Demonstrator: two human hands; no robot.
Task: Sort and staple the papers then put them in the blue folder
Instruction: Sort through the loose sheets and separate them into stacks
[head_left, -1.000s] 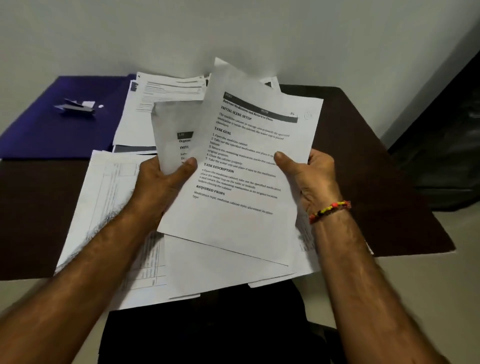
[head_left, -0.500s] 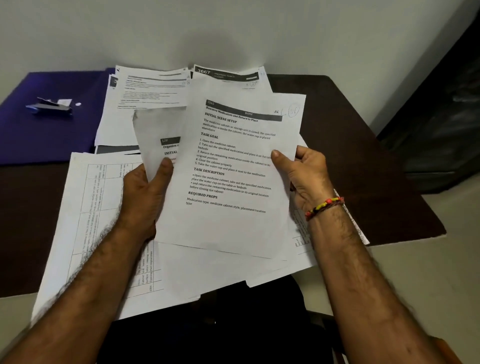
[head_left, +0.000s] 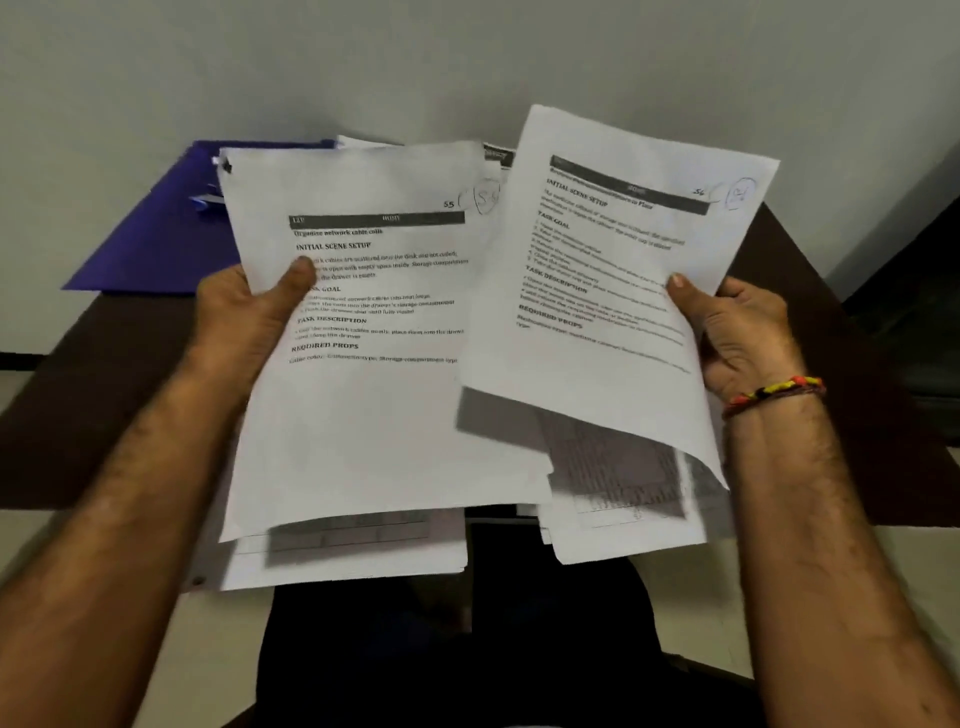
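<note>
A: What's biggest here?
B: The dark counter (head_left: 810, 364) against the wall, with the blue folder (head_left: 156, 244) lying at its far left corner.
A: And the papers?
B: Loose sheets (head_left: 613, 499) lie spread on the counter near the front edge. Above them, the sheet numbered 55 (head_left: 374, 395) is held in the left hand (head_left: 249, 317), grip clamped on its left edge, thumb on top.
A: The other?
B: The sheet numbered 56 (head_left: 597, 291), tilted, is pinched by the right hand (head_left: 737, 332) at its right edge. A beaded bracelet (head_left: 774, 392) circles that wrist.
</note>
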